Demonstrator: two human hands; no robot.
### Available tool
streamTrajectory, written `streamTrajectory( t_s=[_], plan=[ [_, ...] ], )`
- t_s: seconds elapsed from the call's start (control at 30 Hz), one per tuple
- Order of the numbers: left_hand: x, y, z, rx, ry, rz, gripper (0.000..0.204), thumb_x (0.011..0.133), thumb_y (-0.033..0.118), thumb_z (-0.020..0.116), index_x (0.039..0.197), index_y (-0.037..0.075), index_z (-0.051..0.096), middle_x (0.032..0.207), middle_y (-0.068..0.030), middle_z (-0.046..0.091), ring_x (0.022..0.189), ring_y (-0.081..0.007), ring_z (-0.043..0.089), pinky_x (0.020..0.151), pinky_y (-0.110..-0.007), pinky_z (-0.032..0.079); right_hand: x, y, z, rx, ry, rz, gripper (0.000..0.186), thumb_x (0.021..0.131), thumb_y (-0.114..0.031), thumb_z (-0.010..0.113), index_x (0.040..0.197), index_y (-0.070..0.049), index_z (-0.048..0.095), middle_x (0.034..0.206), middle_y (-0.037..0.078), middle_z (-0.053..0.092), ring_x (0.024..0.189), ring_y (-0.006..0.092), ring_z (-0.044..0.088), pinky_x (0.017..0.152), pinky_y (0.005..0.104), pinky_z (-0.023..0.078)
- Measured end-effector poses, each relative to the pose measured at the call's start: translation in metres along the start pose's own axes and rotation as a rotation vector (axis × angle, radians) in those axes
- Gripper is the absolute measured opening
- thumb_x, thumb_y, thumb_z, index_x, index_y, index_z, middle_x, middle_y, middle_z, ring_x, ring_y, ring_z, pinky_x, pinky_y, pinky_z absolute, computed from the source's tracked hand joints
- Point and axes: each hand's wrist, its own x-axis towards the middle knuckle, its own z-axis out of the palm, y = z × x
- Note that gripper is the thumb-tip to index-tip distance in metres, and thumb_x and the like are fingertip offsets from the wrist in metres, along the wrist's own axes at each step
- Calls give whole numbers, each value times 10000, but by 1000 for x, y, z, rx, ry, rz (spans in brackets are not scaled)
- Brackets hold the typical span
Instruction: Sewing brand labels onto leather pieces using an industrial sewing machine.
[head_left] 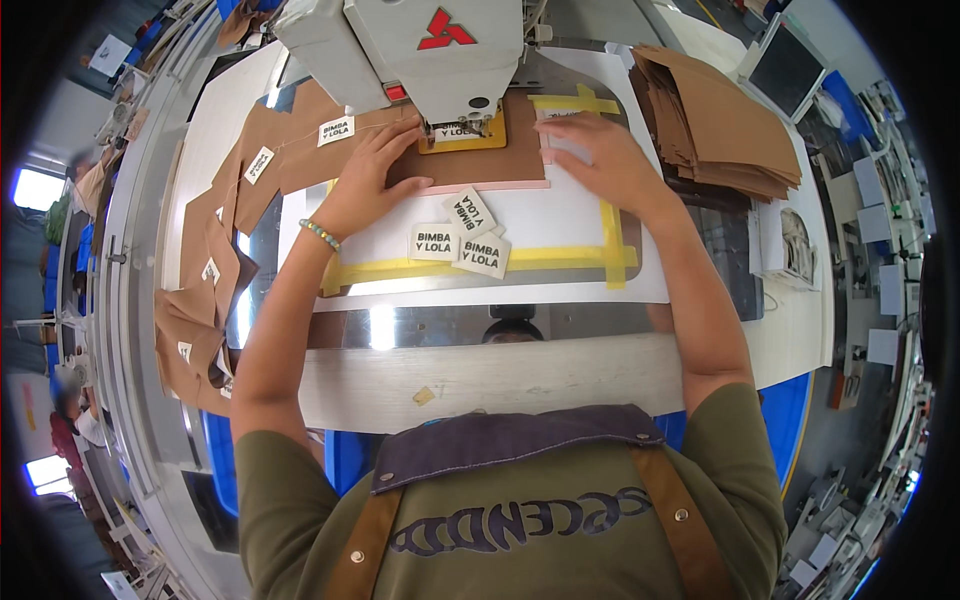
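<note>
A brown piece (490, 168) lies under the white sewing machine head (440, 60), where a yellow frame (430, 145) sits around a printed label beneath the needle. My left hand (375, 165) rests open on the piece's left part, fingertips beside the frame. My right hand (595, 160) is open at the piece's right edge, fingertips touching near the frame's right side. Several loose cream printed labels (435, 242) lie on the white sheet (370, 285), which has yellow tape (380, 260) on it.
At the left, brown pieces with sewn labels (190, 310) trail over the table edge. A brown stack (715, 110), a screen (780, 70) and a white box (785, 245) stand at the right. Blue bins (220, 450) sit below the tabletop. Co-workers (75, 400) are at the far left.
</note>
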Motion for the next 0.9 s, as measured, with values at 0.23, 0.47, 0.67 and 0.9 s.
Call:
streamTrajectory(
  t_s=[0.23,0.47,0.67,0.9],
  plan=[
    [-2,-26,-17,-52,-91,28,656,927,280,848,1504,40,648,1631,-101,573,1529,-338,469,1291,-453,374,4,-25,9,-368,-216,2,527,1038,-445,710,1381,-46,743,1508,94,694,1409,316,600,1151,440,532],
    [6,-20,-7,98,15,53,481,939,246,825,1375,55,753,1463,-77,697,1355,-310,615,1146,-417,525,3,-30,8,-401,-247,-25,547,1037,-447,703,1377,-19,738,1485,133,700,1422,324,596,1170,440,524],
    [8,-7,13,312,88,232,320,979,221,766,1240,37,800,1286,-72,784,1165,-280,726,1036,-409,596,3,-56,-10,-502,-403,47,519,1040,-456,693,1324,-25,742,1395,140,737,1288,341,670,1075,449,569],
    [8,26,19,471,56,323,299,974,156,724,1240,34,784,1320,-79,786,1199,-267,741,1019,-379,614,-30,-40,-6,-612,-283,-28,280,999,-290,726,1104,-32,751,1103,109,771,1078,281,729,903,409,614]
  ],
)
